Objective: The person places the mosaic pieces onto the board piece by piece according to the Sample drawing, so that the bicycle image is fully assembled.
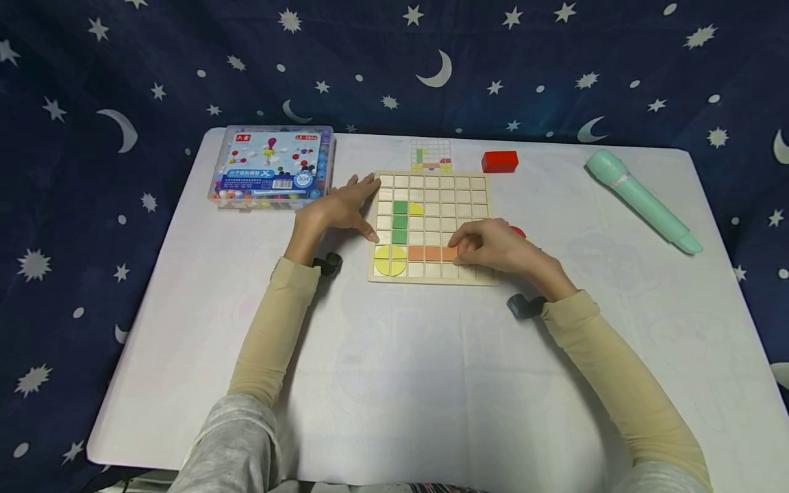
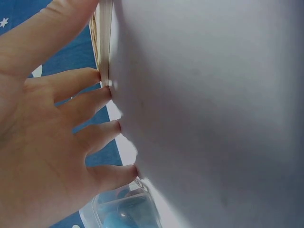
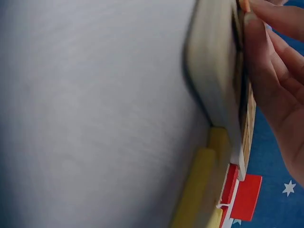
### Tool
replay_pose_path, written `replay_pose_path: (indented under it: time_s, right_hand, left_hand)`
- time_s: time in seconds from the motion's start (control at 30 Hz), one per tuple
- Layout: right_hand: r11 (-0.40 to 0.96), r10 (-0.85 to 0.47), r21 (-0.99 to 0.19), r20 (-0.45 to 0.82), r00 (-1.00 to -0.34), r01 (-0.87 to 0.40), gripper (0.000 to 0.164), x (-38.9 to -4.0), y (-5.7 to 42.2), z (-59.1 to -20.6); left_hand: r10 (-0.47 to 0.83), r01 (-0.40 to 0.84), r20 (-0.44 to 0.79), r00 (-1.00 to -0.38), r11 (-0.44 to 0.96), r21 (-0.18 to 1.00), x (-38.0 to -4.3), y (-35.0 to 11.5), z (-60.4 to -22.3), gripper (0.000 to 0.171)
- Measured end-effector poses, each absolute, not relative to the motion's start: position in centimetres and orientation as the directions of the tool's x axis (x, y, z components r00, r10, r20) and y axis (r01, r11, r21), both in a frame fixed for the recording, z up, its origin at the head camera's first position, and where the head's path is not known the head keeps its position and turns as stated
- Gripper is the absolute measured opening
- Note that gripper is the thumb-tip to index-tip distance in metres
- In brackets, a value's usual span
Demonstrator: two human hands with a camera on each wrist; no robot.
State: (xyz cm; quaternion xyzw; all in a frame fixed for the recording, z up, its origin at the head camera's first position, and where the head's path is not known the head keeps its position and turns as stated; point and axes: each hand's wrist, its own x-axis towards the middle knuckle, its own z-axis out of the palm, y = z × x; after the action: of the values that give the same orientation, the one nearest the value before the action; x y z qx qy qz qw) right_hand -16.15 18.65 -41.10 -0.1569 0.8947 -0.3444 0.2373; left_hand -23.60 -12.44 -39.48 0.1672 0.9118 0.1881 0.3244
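A wooden grid board (image 1: 462,194) lies flat on the table. My left hand (image 1: 345,205) rests spread at its left edge, the thumb on the board's side; in the left wrist view the fingers are spread beside the board (image 2: 105,42). Over the lower right cells, my right hand (image 1: 496,245) pinches an orange square tile (image 3: 245,4) between thumb and forefinger. More orange tiles (image 1: 424,254) form a row to its left. Green tiles (image 1: 400,221) stand in a column, with a yellow quarter-circle tile (image 1: 416,208) beside them. Yellow quarter tiles make a yellow circle (image 1: 390,261) at lower left.
Behind the board lie a pattern card (image 1: 431,152) and a red block (image 1: 500,162). A clear plastic box (image 1: 271,168) of colored balls stands at left, a mint-green wand-like object (image 1: 644,200) at right. Red pieces (image 1: 518,231) and yellow pieces (image 3: 194,187) sit by the board's right edge.
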Motion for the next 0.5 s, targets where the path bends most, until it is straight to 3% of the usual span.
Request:
replay_pose_path:
  time_s: [0.17, 0.5]
  right_hand:
    - [0.701, -0.374, -0.712, -0.328, -0.867, -0.033, 0.021, -16.4, 19.1, -40.5]
    - [0.694, -0.245, -0.72, -0.214, -0.946, -0.017, 0.023, -16.8, 21.1, -39.1]
  left_hand:
    - [0.425, 0.183, -0.527, -0.735, 0.874, 0.45, -23.6, -12.5, -39.4, 0.12]
    - [0.43, 0.189, -0.525, -0.734, 0.872, 0.451, -23.7, -12.5, -39.5, 0.12]
